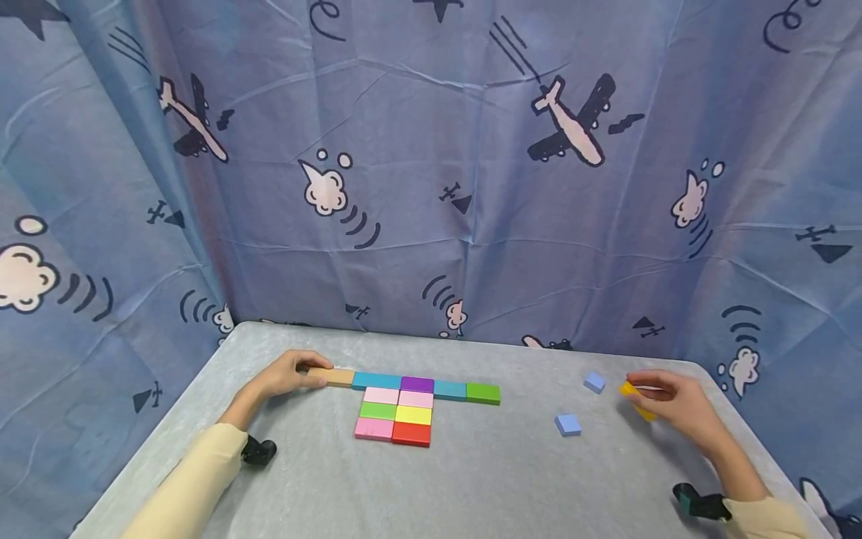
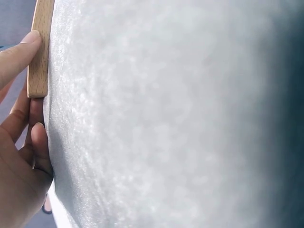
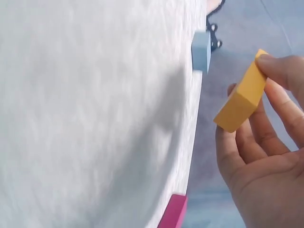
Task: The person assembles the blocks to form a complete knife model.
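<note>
My left hand [image 1: 286,374] pinches the wooden block [image 1: 337,377] at the left end of a row on the table. In the left wrist view the thumb lies on the side of this plain wood-grained block [image 2: 42,66]. At the right, my right hand [image 1: 683,404] holds a yellow-orange block [image 3: 242,97] tilted above the table, between thumb and fingers. From the wooden block the row runs right through a blue block [image 1: 377,382], a purple block [image 1: 417,384], another blue block [image 1: 450,390] and a green block [image 1: 483,393].
Below the row sit two columns of blocks, ending in a pink block [image 1: 374,429] and a red block [image 1: 411,434]. Two loose light-blue blocks [image 1: 568,425] lie left of my right hand. A magenta block [image 3: 173,211] shows in the right wrist view. A patterned curtain [image 1: 404,187] hangs behind.
</note>
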`<state>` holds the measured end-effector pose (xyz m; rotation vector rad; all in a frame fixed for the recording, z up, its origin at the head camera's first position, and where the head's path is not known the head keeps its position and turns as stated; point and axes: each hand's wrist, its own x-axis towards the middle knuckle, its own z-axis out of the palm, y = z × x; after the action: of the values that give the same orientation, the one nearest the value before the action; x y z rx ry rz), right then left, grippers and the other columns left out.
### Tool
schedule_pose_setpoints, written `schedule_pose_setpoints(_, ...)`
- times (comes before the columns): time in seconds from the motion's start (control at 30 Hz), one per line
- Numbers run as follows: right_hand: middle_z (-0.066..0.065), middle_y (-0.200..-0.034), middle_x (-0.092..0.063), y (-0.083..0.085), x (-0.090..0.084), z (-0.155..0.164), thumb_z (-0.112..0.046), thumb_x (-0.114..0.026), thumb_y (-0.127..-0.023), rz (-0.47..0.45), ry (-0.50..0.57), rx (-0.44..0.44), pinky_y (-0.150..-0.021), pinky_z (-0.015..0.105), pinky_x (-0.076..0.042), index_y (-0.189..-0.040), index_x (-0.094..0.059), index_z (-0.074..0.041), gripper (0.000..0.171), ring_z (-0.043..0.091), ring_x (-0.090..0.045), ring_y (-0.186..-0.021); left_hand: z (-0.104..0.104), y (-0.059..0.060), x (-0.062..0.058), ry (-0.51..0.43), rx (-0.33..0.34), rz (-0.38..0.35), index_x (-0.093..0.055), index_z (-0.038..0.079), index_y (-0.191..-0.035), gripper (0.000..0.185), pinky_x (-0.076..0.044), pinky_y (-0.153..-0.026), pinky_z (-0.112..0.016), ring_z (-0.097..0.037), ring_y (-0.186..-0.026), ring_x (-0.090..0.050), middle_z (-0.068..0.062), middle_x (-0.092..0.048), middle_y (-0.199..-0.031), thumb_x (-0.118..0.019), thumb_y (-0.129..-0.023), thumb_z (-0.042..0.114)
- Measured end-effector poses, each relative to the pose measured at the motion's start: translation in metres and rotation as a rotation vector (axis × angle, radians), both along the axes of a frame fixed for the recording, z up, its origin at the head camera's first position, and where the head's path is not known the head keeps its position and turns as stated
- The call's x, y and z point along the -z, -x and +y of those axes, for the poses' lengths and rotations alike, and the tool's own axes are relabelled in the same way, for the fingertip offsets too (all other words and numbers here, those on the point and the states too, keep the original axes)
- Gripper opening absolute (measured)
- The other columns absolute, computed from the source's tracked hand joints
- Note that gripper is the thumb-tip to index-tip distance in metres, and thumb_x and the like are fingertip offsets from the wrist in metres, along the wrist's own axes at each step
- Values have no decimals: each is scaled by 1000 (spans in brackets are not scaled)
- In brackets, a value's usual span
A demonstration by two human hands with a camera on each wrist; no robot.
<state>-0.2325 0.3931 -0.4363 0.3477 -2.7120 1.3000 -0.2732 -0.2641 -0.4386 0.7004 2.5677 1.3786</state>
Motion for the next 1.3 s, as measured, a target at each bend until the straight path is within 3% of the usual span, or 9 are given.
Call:
schedule_pose_setpoints(0.3, 21, -110, -61, 2, 9, -27, -15, -75, -81, -88, 93, -66, -73, 24, -50, -116, -60, 6, 44, 16, -64, -91, 1, -1, 0, -8, -3, -7, -64, -9, -107, 28, -42, -78, -42, -40, -93, -54, -25, -62, -103, -70, -81, -1)
schedule_pose_setpoints(0.63, 11, -108, -64, 4, 9, -63, -12, -73, -82, 11, 117, -228, -78, 28, -49, -110, -65, -3, 30, 33, -60, -96, 1, -1, -1, -3, 7, -3, -63, -9, -108, 28, -42, -79, -45, -42, -94, -54, -25, -62, -103, -69, -82, -2)
schedule_pose_setpoints(0.83, 8, -108, -64, 9, 11, -81, -13, -73, -82, 12, 137, -261, -79, 28, -48, -109, -66, -5, 29, 32, -61, -96, 1, -1, -1, -1, 9, -3, -63, -9, -107, 28, -42, -80, -46, -41, -93, -54, -25, -62, -103, -70, -82, -2)
schedule_pose_setpoints(1.07, 13, -108, -63, 16, 11, -101, -13, -73, -82, -40, 170, -289, -77, 30, -49, -109, -65, -1, 31, 33, -61, -95, 1, -1, -1, 12, -3, -8, -64, -9, -108, 28, -41, -79, -44, -39, -93, -54, -24, -62, -103, -70, -82, -1)
schedule_pose_setpoints(1.3, 13, -107, -63, 23, 6, -126, -14, -73, -83, -80, 125, -359, -75, 32, -50, -111, -65, -2, 32, 30, -61, -96, 1, -1, -2, 7, 5, -14, -63, -9, -108, 28, -42, -80, -46, -40, -93, -55, -25, -62, -104, -69, -82, -2)
